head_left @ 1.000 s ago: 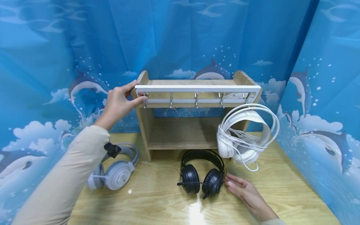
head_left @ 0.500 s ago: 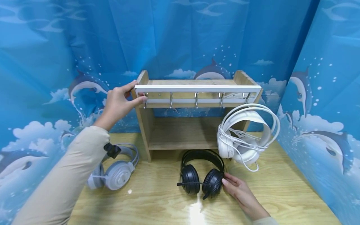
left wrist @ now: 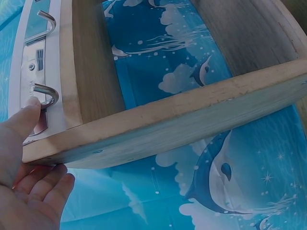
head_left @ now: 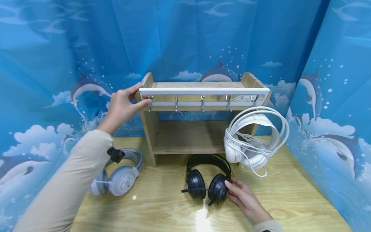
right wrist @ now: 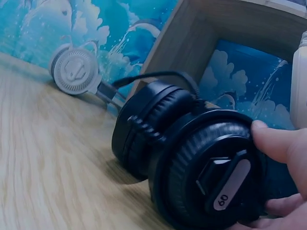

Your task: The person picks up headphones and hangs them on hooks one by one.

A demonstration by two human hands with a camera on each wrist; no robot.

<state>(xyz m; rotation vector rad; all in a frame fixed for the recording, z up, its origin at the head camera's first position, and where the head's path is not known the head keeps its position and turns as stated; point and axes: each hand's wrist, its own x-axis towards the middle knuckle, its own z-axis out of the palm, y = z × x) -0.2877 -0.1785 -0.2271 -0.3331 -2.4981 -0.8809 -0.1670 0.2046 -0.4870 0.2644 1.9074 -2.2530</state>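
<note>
My left hand [head_left: 121,104] grips the upper left corner of a wooden shelf rack [head_left: 189,149]. The left wrist view has its thumb on the white front strip beside a metal hook [left wrist: 46,93], with the other fingers under the side board. On the table in front of the rack stands a black headset [head_left: 195,185] with a microphone boom. My right hand [head_left: 244,198] holds its right ear cup [right wrist: 216,177], thumb on the near side; some fingertips are hidden behind the cup. White headphones [head_left: 253,120] with a bundled cord hang from the rack's right end.
Grey-white headphones [head_left: 121,181] lie on the table to the left, partly behind my left sleeve [head_left: 75,170]. Several metal hooks [head_left: 203,103] line the rack's white strip [head_left: 188,91]. A blue dolphin-print curtain [head_left: 185,38] surrounds the wood-grain table [head_left: 162,206].
My right hand has moved left from beside the black headset and now has its thumb and fingers on the right ear cup. The left hand has stayed on the rack.
</note>
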